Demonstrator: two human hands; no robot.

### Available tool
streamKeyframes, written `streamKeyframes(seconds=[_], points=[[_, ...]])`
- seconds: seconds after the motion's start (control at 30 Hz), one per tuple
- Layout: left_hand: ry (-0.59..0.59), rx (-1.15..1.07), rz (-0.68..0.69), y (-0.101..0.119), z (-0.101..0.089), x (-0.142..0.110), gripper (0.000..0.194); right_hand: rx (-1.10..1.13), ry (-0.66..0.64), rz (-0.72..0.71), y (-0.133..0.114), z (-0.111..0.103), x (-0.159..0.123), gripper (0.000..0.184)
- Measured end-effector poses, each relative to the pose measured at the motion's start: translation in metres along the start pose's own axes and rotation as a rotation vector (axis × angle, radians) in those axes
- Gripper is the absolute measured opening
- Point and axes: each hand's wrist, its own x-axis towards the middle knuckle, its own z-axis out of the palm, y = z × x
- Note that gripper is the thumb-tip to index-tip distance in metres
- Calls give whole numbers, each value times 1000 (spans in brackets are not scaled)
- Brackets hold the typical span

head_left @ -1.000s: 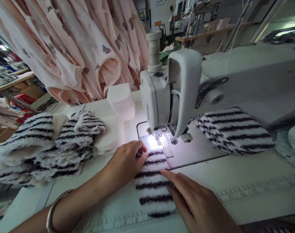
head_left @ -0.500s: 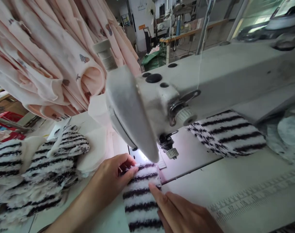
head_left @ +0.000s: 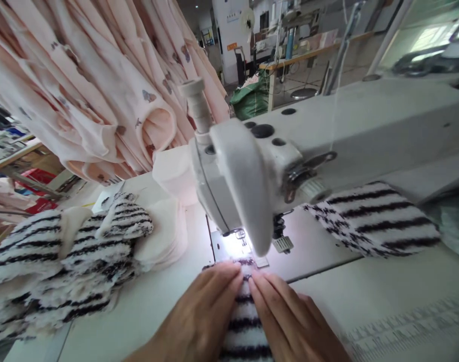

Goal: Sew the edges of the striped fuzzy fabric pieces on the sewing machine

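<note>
My left hand (head_left: 202,314) and my right hand (head_left: 291,317) lie flat, fingers stretched out, side by side on a fuzzy striped cloth (head_left: 248,324). The cloth is on the worktop (head_left: 127,301), and its far end is near the bright light under the white sewing machine (head_left: 365,130). On my left sit a messy striped pile (head_left: 33,239) and a stack of pale pieces (head_left: 161,236). On my right is a neat striped stack (head_left: 387,216). Pink clothes (head_left: 116,90) hang behind.
</note>
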Motion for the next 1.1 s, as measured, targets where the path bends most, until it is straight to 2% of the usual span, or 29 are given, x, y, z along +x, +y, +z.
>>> streamKeyframes(seconds=[0.07, 0.23, 0.33, 0.47, 0.53, 0.63, 0.73, 0.87, 1.0, 1.1], points=[[-16, 30, 28, 2, 10, 0, 40, -32, -7, -38, 1, 9, 3, 45], [-37, 92, -85, -5, 18, 7, 43, -42, 110, 25, 4, 15, 25, 52], [-25, 71, -110, -10, 22, 5, 40, -21, 81, 6, 5, 13, 35, 51], [7, 70, -126, -14, 30, 1, 37, -18, 115, 70, 4, 15, 35, 50], [44, 86, -117, -14, 32, 3, 34, -15, 61, 74, 4, 16, 32, 49], [59, 91, -78, -15, 26, 10, 31, 6, -14, 64, 10, 16, 28, 51], [49, 27, -32, -17, 10, 13, 31, 119, -74, 30, 23, 10, 27, 51], [32, -160, -98, -19, -9, 5, 15, 376, -202, -39, 43, 0, 27, 50], [-79, -290, -149, -19, -9, -5, 8, 419, -195, -109, 47, -3, 29, 42], [-88, -271, -122, -19, -3, -6, 7, 372, -167, -142, 43, 1, 31, 37]])
